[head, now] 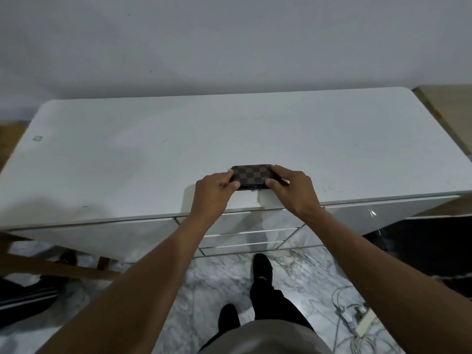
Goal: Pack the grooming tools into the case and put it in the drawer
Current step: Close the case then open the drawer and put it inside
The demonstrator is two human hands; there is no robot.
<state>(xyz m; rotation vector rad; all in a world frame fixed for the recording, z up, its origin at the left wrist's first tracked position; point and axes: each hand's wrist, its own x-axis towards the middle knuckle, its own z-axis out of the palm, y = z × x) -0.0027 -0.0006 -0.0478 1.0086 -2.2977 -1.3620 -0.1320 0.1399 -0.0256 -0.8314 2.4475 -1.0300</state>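
From my head camera, the flat brown checkered leather case [251, 175] lies closed near the front edge of the glossy white desk [153, 149], its long axis running left to right across my view. My left hand [213, 192] is curled around the case's left end, thumb on the near edge and fingers over the top. My right hand [293, 187] grips the right end the same way. Below the desk edge, the white drawer fronts [255, 223] sit shut.
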